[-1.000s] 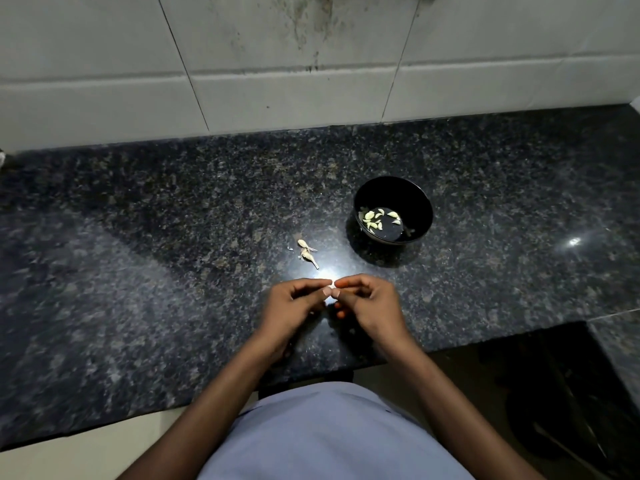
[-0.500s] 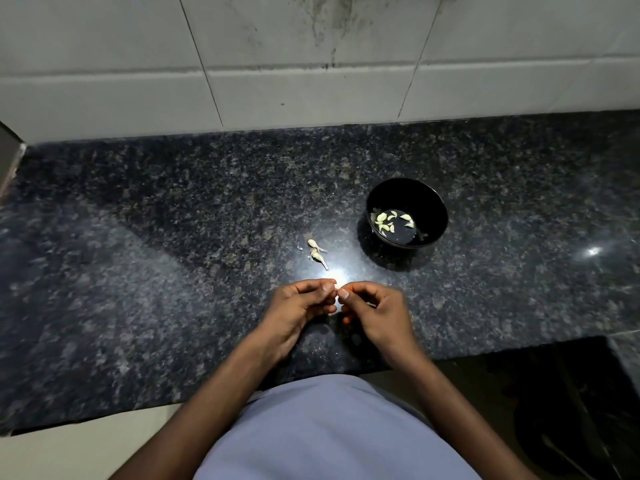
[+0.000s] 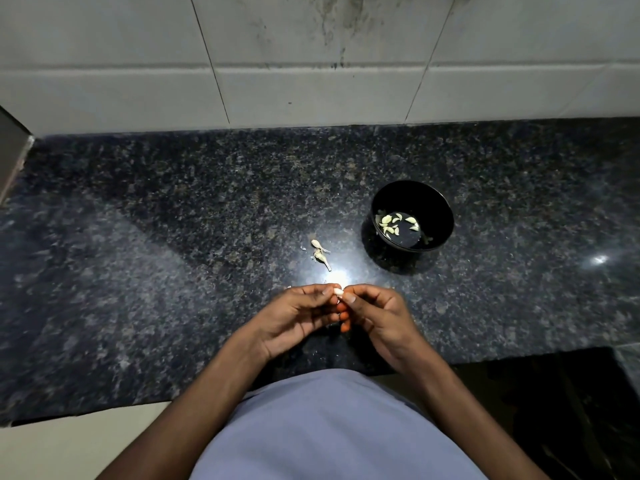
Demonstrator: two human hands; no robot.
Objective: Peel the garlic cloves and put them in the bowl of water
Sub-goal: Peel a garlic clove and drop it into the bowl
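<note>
A small pale garlic clove is pinched between the fingertips of my left hand and my right hand, just above the dark granite counter near its front edge. Both hands have their fingers curled around the clove. A black bowl holding water and several peeled cloves stands to the upper right of my hands. Two unpeeled cloves with bits of skin lie on the counter between my hands and the bowl's left side.
A white tiled wall rises behind the counter. A grey vertical edge stands at the far left. The counter steps back at the lower right, where a dark recess opens. My light blue shirt fills the bottom of the view.
The view has shifted a little, so the bowl and cloves sit further right. My hands stay together at the clove, and their fingertips have worked slightly around it.
</note>
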